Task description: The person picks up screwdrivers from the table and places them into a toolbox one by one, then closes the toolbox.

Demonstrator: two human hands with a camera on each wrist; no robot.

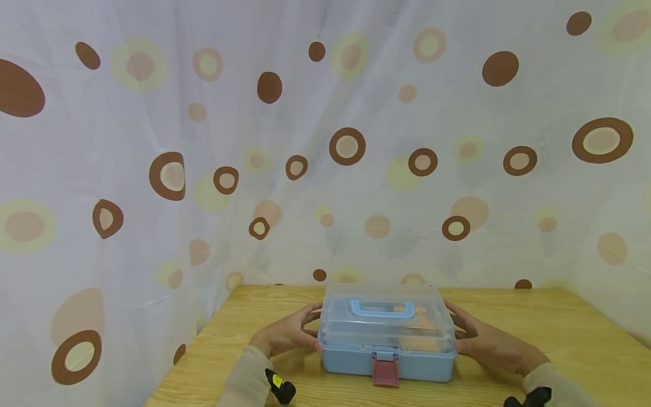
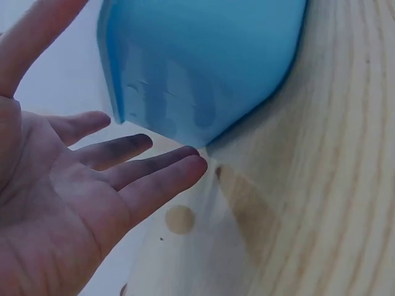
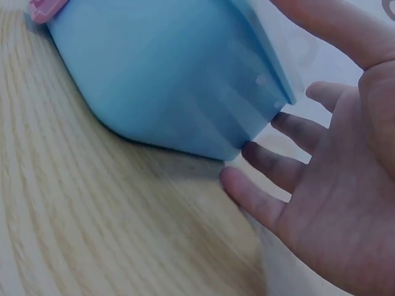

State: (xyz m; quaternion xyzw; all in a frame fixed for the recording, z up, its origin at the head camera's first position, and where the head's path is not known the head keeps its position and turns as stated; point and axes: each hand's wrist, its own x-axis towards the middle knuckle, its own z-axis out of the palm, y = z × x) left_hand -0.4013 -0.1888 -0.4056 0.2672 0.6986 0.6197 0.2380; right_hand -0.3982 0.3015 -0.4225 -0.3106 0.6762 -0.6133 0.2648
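A plastic storage box [image 1: 346, 362] with a light blue base and a clear lid [image 1: 335, 328] sits on the table in the head view. On top lies a blue handle [image 1: 381, 314], and a pink latch [image 1: 385, 373] hangs at the front. Orange shapes show dimly through the lid; their kind is unclear. My left hand [image 1: 289, 332] is at the box's left side, its thumb by the front corner. At the opposite side, my right hand [image 1: 490, 343] mirrors it. Both wrist views show extended fingers beside the blue wall [image 2: 203, 55]; firm contact cannot be made out.
The wooden table [image 1: 274, 384] reaches back to a white curtain [image 1: 376, 102] with brown and yellow circles, which also hangs along the left and right. Black wrist devices [image 1: 286, 391] sit on both sleeves.
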